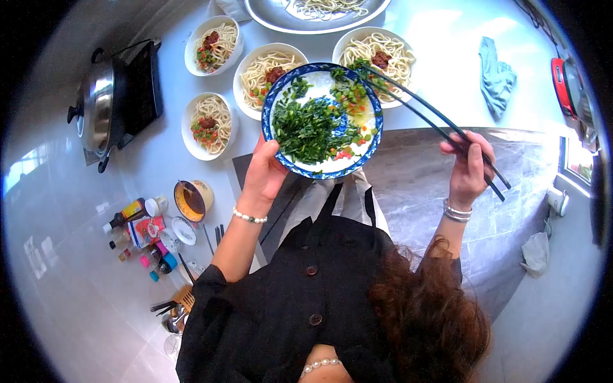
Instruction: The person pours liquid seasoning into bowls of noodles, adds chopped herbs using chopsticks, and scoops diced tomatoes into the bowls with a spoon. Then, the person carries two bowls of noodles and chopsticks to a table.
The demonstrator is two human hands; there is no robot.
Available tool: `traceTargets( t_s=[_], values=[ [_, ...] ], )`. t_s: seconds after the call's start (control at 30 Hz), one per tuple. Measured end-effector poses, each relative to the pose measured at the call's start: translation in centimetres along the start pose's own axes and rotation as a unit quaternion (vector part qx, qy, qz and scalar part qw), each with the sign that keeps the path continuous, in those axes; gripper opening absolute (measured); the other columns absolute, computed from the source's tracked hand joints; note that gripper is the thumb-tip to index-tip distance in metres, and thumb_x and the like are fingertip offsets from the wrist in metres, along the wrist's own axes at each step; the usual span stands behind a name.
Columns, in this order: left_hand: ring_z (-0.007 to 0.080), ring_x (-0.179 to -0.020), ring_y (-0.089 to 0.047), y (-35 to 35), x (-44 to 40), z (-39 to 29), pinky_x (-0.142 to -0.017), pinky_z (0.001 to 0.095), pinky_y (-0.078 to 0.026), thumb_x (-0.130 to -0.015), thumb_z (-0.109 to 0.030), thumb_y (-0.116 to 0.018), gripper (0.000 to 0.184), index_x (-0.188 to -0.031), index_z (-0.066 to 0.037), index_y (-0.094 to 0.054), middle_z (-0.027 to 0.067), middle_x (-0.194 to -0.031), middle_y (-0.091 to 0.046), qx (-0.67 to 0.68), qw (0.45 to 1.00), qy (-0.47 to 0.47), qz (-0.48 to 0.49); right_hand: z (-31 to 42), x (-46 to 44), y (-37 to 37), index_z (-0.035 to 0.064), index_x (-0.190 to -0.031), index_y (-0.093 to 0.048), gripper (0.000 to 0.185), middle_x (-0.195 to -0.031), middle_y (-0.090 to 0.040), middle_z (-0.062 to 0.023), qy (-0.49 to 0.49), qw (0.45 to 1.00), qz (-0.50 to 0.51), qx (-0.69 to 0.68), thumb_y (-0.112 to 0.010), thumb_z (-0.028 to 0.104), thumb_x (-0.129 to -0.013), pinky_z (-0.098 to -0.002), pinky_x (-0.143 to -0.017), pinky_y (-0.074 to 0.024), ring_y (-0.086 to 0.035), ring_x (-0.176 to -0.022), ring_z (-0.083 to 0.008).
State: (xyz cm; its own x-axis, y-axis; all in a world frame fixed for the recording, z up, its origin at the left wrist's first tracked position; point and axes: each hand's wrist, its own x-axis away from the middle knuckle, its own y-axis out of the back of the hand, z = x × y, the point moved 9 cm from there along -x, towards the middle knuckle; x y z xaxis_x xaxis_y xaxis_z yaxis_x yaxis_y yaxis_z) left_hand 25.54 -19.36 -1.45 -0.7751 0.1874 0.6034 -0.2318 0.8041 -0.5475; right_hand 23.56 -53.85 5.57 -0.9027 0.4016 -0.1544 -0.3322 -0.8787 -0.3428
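Note:
My left hand [264, 173] grips the near left rim of a blue-and-white plate [378, 121], thumb on the edge. Chopped dark greens [306, 127] fill its left side, with diced red and green peppers [348, 96] at the right. My right hand [471, 165] is closed around dark chopsticks [424, 108]. Their tips reach past the plate's far right rim, at some chopped greens over a white bowl of noodles [399, 67] topped with dark red sauce. The plate partly covers that bowl and another noodle bowl [255, 73] to its left.
Two more noodle bowls [216, 48] stand at the left. A large metal pan [319, 27] with noodles lies at the back. A lidded pot [99, 105] stands far left, condiment bottles [131, 214] and a yellowish container [203, 195] nearer. A cloth [495, 80] lies right.

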Motion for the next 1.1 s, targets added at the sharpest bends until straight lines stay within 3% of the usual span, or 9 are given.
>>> traceTargets(
  t_s=[0.13, 0.23, 0.53, 0.63, 0.73, 0.9, 1.0, 1.1],
  values=[
    [0.0190, -0.108, -0.047, -0.7, -0.3, 0.1, -0.087, 0.0357, -0.042, -0.078, -0.010, -0.046, 0.050, -0.126, -0.012, -0.033, 0.0045, -0.121, -0.046, 0.004, 1.000, 0.009, 0.017, -0.5, 1.2, -1.9, -0.0073, -0.095, -0.053, 0.017, -0.090, -0.057, -0.0195, -0.023, 0.996, 0.089, 0.008, -0.046, 0.003, -0.084, -0.0347, -0.062, -0.0540, -0.061, -0.071, -0.0285],
    [0.0186, -0.107, -0.048, -1.2, -0.5, 0.1, -0.086, 0.0350, -0.043, -0.078, -0.011, -0.047, 0.050, -0.126, -0.011, -0.033, 0.0051, -0.120, -0.046, -0.005, 1.000, 0.006, 0.023, -0.9, 1.0, -2.0, -0.0071, -0.094, -0.054, 0.016, -0.091, -0.056, -0.0190, -0.029, 0.994, 0.090, 0.050, -0.048, 0.003, -0.083, -0.0358, -0.063, -0.0539, -0.061, -0.074, -0.0291],
    [0.0185, -0.104, -0.050, -2.4, 0.2, -0.9, -0.084, 0.0339, -0.045, -0.078, -0.013, -0.048, 0.052, -0.127, -0.009, -0.031, 0.0065, -0.120, -0.046, -0.057, 0.998, -0.005, 0.031, -0.3, 0.4, -0.5, -0.0068, -0.095, -0.052, 0.019, -0.085, -0.059, -0.0202, 0.026, 0.998, 0.010, 0.050, -0.046, 0.009, -0.086, -0.0369, -0.063, -0.0535, -0.062, -0.069, -0.0289],
    [0.0185, -0.105, -0.050, -2.2, 0.4, -0.9, -0.084, 0.0342, -0.045, -0.078, -0.014, -0.048, 0.052, -0.127, -0.009, -0.031, 0.0068, -0.119, -0.047, -0.064, 0.997, -0.001, 0.044, -1.5, 0.4, -1.5, -0.0068, -0.096, -0.051, 0.019, -0.084, -0.059, -0.0211, -0.009, 0.997, 0.027, 0.066, -0.045, 0.008, -0.086, -0.0362, -0.064, -0.0533, -0.062, -0.069, -0.0290],
    [0.0186, -0.104, -0.050, -2.2, 0.2, -0.9, -0.083, 0.0346, -0.045, -0.079, -0.014, -0.047, 0.051, -0.127, -0.009, -0.032, 0.0066, -0.119, -0.047, -0.058, 0.997, -0.007, 0.047, -0.9, 0.3, -0.3, -0.0067, -0.097, -0.051, 0.018, -0.084, -0.059, -0.0213, 0.016, 0.997, 0.003, 0.075, -0.043, 0.006, -0.087, -0.0355, -0.064, -0.0531, -0.062, -0.068, -0.0288],
    [0.0181, -0.102, -0.051, -0.8, -0.3, -0.7, -0.081, 0.0348, -0.045, -0.078, -0.015, -0.048, 0.050, -0.126, -0.010, -0.034, 0.0054, -0.116, -0.049, -0.027, 0.999, -0.001, 0.033, -0.1, 0.3, 0.0, -0.0071, -0.097, -0.050, 0.022, -0.084, -0.059, -0.0215, 0.001, 1.000, -0.013, 0.015, -0.040, 0.010, -0.087, -0.0352, -0.061, -0.0536, -0.062, -0.066, -0.0275],
    [0.0219, -0.099, -0.052, -1.1, -0.5, -1.0, -0.089, 0.0373, -0.040, -0.078, -0.017, -0.054, 0.041, -0.116, -0.004, -0.045, 0.0094, -0.109, -0.054, 0.042, 0.998, -0.028, 0.026, 0.7, 0.2, -2.0, -0.0061, -0.097, -0.051, 0.023, -0.086, -0.056, -0.0209, -0.008, 0.996, 0.067, -0.054, -0.043, 0.013, -0.086, -0.0331, -0.057, -0.0533, -0.061, -0.065, -0.0272],
    [0.0228, -0.099, -0.052, 0.3, -0.1, -2.1, -0.090, 0.0387, -0.039, -0.076, -0.020, -0.058, 0.043, -0.113, -0.003, -0.047, 0.0096, -0.110, -0.054, 0.071, 0.996, -0.035, 0.033, 1.7, 0.4, -7.0, -0.0059, -0.094, -0.053, 0.020, -0.086, -0.056, -0.0210, -0.018, 0.981, 0.194, -0.015, -0.045, 0.009, -0.084, -0.0316, -0.054, -0.0510, -0.059, -0.063, -0.0268]
  ],
)
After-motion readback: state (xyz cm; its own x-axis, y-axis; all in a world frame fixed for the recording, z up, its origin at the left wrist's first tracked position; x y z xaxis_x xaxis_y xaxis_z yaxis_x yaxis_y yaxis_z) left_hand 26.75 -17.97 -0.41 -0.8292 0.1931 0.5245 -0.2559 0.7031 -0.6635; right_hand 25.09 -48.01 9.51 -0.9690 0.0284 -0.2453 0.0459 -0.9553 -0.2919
